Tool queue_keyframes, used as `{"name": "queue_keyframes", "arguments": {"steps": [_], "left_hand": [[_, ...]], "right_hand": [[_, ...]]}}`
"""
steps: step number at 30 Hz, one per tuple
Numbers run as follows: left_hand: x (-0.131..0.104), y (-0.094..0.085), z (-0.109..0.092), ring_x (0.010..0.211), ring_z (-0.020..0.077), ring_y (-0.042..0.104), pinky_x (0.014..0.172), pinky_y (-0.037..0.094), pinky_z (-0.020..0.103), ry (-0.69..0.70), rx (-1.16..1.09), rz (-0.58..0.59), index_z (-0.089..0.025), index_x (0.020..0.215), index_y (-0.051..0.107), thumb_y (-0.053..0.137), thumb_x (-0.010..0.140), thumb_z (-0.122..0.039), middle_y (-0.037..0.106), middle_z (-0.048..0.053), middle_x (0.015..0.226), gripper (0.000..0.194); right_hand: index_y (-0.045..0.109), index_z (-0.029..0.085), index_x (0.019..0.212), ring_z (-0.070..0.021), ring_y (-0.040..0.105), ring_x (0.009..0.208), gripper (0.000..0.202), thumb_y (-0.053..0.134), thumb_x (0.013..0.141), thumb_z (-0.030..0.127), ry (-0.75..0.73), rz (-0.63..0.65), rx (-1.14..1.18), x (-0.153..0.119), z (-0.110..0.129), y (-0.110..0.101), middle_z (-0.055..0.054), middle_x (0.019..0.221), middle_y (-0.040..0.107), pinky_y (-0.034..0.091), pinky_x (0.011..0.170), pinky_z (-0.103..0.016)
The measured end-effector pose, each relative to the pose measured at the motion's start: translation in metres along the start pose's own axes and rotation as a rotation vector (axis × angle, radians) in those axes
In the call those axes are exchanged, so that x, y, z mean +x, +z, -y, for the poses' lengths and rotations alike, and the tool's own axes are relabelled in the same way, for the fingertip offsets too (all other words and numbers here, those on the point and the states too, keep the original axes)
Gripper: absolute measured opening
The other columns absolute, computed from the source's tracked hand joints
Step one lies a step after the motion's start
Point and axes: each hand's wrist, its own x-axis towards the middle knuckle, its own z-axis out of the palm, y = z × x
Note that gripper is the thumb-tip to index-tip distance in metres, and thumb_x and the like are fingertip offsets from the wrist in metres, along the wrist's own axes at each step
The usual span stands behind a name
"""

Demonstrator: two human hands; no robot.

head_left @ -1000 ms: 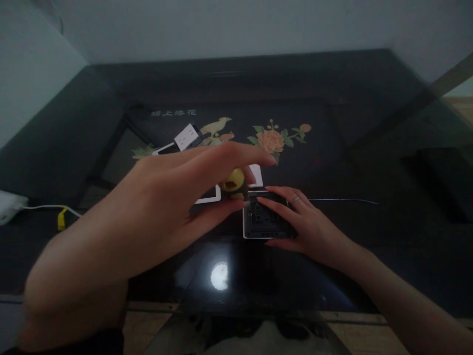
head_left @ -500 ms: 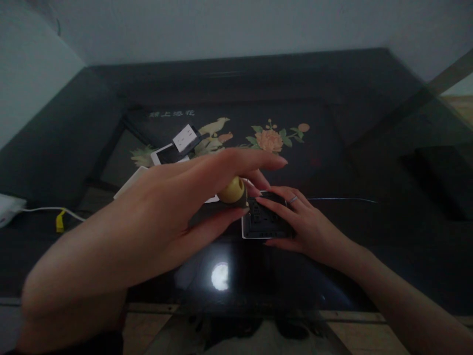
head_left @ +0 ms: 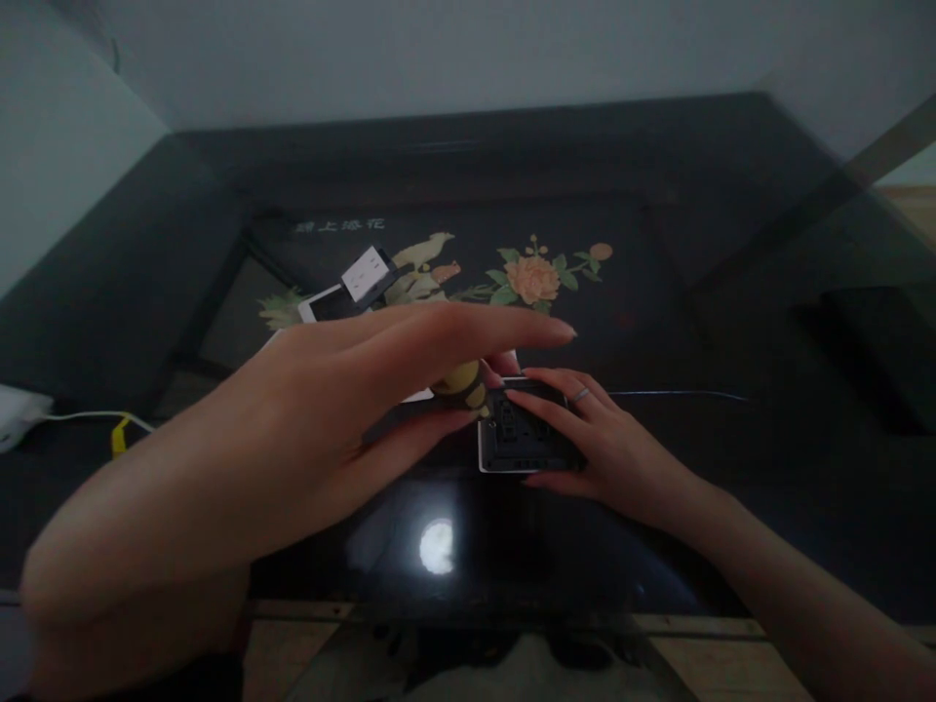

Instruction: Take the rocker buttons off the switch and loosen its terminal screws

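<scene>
Two hands at work on a socket module on the dark glass bench.

The left hand is raised above the bench, its fingers closed around a yellow-handled tool whose tip points at the socket module. The right hand lies flat on that module, fingers spread and pressing it down, gripping nothing. The module sits toward the near edge, at the middle of the bench. Farther back, left of middle, lie white socket plates. A white cable runs along the left edge.

left hand raised, fingers extended, right hand pressed flat
</scene>
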Motion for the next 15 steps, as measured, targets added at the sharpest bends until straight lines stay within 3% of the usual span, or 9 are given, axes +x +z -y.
{"name": "queue_keyframes", "arguments": {"steps": [4,9,15], "left_hand": [[0.004,0.0065,0.0006,0.081,0.011,0.069,0.074,0.053,0.02,0.02,0.12,-0.14,-0.023,0.116,0.061,0.059,0.096,-0.033,0.068,-0.005,0.1,0.022],[0.0052,0.0106,0.0005,0.07,0.0061,0.062,0.062,0.042,0.017,0.002,0.232,-0.211,-0.022,0.105,0.06,0.063,0.092,-0.043,0.064,-0.009,0.089,0.025],[0.0025,0.0068,-0.0025,0.052,0.0051,0.052,0.054,0.032,0.017,-0.137,0.257,-0.333,-0.026,0.094,0.064,0.06,0.09,-0.058,0.056,-0.011,0.066,0.033]], "right_hand": [[0.048,0.013,0.143,-0.0384,0.042,0.133,0.074,0.079,0.079,0.036,-0.017,-0.018,-0.004,-0.0006,-0.0021,0.0016,-0.022,0.147,0.044,0.046,0.107,-0.062],[0.048,0.016,0.142,-0.0369,0.039,0.136,0.073,0.077,0.08,0.042,-0.018,-0.049,0.036,-0.002,-0.0017,0.0035,-0.02,0.147,0.043,0.044,0.109,-0.061],[0.052,0.016,0.138,-0.0345,0.041,0.133,0.063,0.075,0.082,0.032,0.023,-0.091,0.123,-0.001,0.0026,0.0057,-0.019,0.144,0.045,0.046,0.107,-0.058]]}}
